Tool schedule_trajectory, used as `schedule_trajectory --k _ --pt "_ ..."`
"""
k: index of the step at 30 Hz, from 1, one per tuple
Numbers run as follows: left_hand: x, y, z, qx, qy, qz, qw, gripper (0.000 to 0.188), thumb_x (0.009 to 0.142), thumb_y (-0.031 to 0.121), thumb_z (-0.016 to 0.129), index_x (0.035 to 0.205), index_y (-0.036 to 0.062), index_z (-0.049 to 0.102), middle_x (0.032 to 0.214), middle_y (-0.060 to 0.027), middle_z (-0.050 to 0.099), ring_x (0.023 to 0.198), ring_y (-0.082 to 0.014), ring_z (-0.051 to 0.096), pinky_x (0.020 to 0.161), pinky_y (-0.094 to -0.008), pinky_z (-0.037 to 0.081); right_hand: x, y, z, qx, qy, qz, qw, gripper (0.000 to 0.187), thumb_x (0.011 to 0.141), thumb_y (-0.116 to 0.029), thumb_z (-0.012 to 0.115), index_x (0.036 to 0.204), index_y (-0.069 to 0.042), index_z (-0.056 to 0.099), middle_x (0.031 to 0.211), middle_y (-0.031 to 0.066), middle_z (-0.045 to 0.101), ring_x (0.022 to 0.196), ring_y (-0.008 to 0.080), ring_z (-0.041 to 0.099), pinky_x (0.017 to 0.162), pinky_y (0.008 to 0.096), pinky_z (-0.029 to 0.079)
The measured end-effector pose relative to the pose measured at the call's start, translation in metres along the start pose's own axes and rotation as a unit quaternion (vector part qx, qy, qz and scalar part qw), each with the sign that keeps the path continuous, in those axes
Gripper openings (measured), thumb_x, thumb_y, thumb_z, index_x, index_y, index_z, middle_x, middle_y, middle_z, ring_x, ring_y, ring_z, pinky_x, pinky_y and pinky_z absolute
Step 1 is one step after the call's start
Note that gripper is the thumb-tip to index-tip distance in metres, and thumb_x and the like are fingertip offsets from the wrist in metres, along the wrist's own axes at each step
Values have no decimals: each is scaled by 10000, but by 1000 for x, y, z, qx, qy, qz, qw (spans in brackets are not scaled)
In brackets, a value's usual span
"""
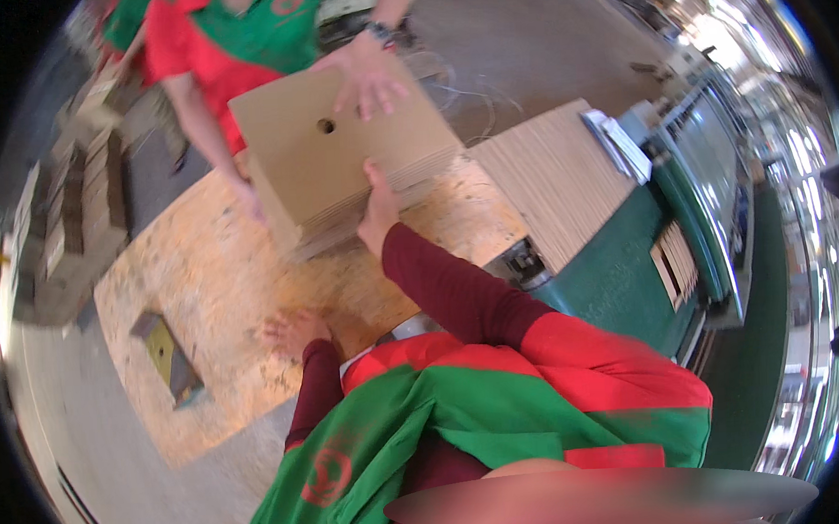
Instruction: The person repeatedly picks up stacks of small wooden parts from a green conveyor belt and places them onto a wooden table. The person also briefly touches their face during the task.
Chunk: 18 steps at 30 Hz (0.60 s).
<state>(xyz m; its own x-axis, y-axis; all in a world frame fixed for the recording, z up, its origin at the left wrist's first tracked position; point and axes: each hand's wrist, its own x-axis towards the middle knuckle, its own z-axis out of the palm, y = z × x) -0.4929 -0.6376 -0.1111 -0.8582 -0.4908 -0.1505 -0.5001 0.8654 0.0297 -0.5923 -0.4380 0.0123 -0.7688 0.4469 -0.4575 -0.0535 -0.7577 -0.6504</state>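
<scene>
A thick stack of brown cardboard sheets (279, 146) with a round hole in its top sits at the far side of the wooden table (223, 271). My right hand (378, 215) grips its near edge, one finger reaching onto the top sheet. My left hand (294, 331), a little blurred, is low over the table's near side, fingers spread and nothing in them. A co-worker opposite has one hand (367, 82) flat on top of the stack and the other (251, 202) beside its left side.
On the table's left lies a small dark block with a yellowish face (166, 355). To the right are a row of upright brown sheets (556, 176), a green machine bed (604, 305) with a roller (694, 227), and a smaller group of sheets (674, 262). Cardboard bundles (80, 207) stand far left.
</scene>
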Motion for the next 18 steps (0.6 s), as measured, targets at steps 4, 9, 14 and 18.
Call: schedule_trajectory --k 4,9,14,18 --pt "1 0 6 35 13 -8 999 576 919 440 369 1413 144 366 1502 -174 253 1387 -388 204 1015 -641 244 -8 -26 -1 -4 -50 69 996 781 769 -576 627 1402 -197 370 1456 52 352 1322 266 324 972 635 294" --pt "6 1 13 92 30 -7 995 573 923 444 360 1417 153 351 1488 -159 281 1369 -357 255 968 -623 308 -20 -62 1 -76 -33 -41 996 945 732 -561 674 1380 20 307 1465 187 286 1326 374 295 1002 502 343" --pt "9 1 25 118 49 -28 991 561 921 450 348 1410 177 354 1472 -126 315 1358 -303 289 934 -604 345 -12 -107 -11 -439 246 -221 835 868 759 -526 658 1316 72 366 1396 262 321 1314 427 282 1036 452 321" --pt "14 -2 28 139 86 -28 986 546 913 464 361 1375 175 391 1434 -118 364 1314 -285 351 899 -600 368 -11 -152 -28 -530 138 -232 804 704 834 -505 581 1322 -26 417 1412 275 298 1335 446 241 1068 465 285"
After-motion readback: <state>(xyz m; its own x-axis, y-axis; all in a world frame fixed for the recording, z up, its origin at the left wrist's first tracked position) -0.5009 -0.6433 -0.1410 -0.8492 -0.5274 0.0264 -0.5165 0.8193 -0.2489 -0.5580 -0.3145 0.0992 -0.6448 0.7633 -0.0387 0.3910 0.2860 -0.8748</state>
